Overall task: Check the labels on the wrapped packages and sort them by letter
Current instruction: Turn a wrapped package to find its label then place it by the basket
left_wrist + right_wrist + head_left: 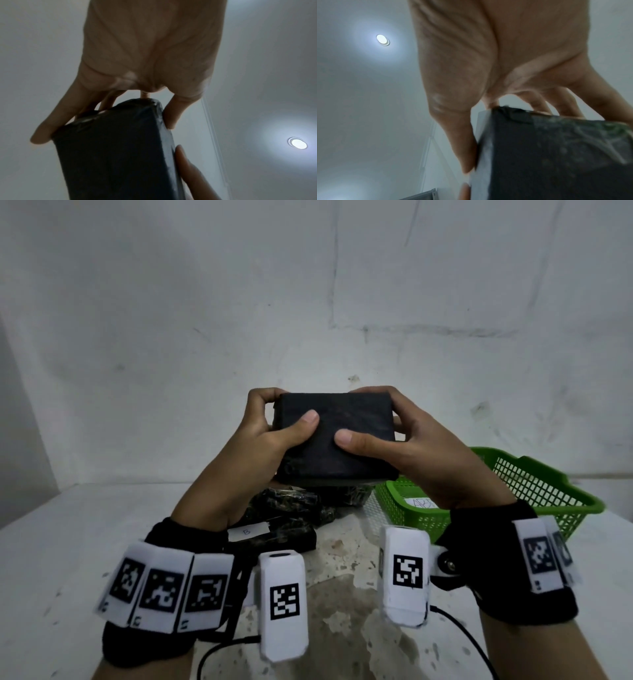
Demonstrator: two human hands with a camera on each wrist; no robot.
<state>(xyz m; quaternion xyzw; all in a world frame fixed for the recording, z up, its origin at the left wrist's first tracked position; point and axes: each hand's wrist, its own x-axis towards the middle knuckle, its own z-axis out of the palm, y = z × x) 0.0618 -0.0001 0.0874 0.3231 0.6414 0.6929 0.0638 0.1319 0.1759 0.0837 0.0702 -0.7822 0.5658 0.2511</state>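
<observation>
I hold one black wrapped package [346, 419] up above the table with both hands, its broad face turned toward me. That face shows no label. My left hand [270, 422] grips its left end, thumb on the near face and fingers curled behind. My right hand [400, 426] grips the right end the same way. The package [111, 155] fills the left wrist view under my left hand [145, 54]. In the right wrist view the package [556, 155] shows a pale strip along the side by my right hand [488, 67]; I read no letter there.
A pile of black wrapped packages [291, 505] lies on the white speckled table [68, 542] below my hands; the nearest carries a white label [248, 531] marked B. A green mesh basket [534, 484] stands to the right with a white paper label [419, 503] inside.
</observation>
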